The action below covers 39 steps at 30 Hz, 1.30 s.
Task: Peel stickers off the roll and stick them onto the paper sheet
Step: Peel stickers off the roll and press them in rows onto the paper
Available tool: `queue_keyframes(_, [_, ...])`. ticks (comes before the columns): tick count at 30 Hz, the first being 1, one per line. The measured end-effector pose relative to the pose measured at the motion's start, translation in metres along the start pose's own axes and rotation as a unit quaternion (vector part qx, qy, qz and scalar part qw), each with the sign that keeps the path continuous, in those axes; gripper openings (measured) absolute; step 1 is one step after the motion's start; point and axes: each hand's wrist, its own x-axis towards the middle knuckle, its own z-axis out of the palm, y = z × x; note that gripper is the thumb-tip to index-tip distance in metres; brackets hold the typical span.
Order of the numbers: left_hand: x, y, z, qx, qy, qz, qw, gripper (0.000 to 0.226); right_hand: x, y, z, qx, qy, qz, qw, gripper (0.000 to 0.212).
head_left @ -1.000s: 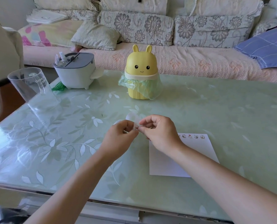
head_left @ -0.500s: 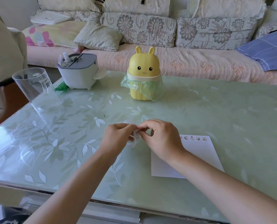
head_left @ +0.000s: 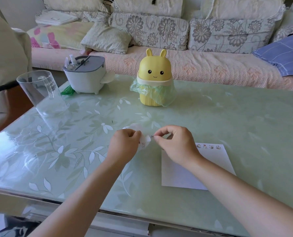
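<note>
- left hand [head_left: 125,146] curled tight round the sticker roll [head_left: 144,142], loose end poking out right of the fingers
- right hand [head_left: 174,144] pinches a tiny sticker [head_left: 152,136], just beside that end
- paper sheet [head_left: 176,177] flat under the right wrist

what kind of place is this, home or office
Most likely a home living room: a sofa with floral cushions stands behind a table with a leaf-patterned top, which carries household bits like a yellow bunny-shaped bin and a clear cup.
</note>
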Motion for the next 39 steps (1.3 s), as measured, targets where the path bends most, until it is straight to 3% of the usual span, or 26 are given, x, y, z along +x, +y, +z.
queue_keyframes(4, [-0.003,0.006,0.003,0.099,0.022,0.048,0.994,0.029,0.003,0.006,-0.017,0.065,-0.01,0.107,0.992,0.012])
queue_keyframes(8, [-0.009,0.012,0.011,0.14,0.044,0.108,0.983,0.023,0.006,0.017,-0.035,0.057,-0.012,0.167,0.984,0.008])
queue_keyframes(10, [-0.011,0.01,0.017,0.152,0.057,0.194,0.967,0.023,0.005,0.022,-0.044,0.054,-0.016,0.188,0.981,0.004])
queue_keyframes(13, [-0.017,0.009,0.027,0.177,0.05,0.367,0.912,0.017,0.004,0.027,-0.054,0.052,-0.038,0.21,0.976,0.004])
queue_keyframes(16, [-0.024,0.006,0.039,0.189,-0.042,0.44,0.877,0.012,0.003,0.031,-0.057,0.039,-0.06,0.217,0.974,0.006])
queue_keyframes(19, [-0.027,-0.008,0.047,0.221,-0.12,0.432,0.866,0.02,0.003,0.034,-0.056,0.029,-0.074,0.218,0.973,0.005])
queue_keyframes(23, [-0.027,-0.023,0.049,0.261,-0.117,0.433,0.855,0.03,0.004,0.039,-0.053,0.009,-0.078,0.202,0.976,0.006])
queue_keyframes(27, [-0.025,-0.027,0.047,0.264,-0.133,0.402,0.867,0.046,0.007,0.042,-0.048,-0.016,-0.073,0.182,0.98,0.007])
queue_keyframes(32, [-0.023,-0.026,0.045,0.265,-0.149,0.398,0.866,0.034,0.01,0.04,-0.044,-0.064,-0.08,0.173,0.98,0.009])
queue_keyframes(39, [-0.021,-0.024,0.045,0.279,-0.151,0.392,0.864,0.035,0.014,0.038,-0.039,-0.126,-0.073,0.171,0.974,0.01])
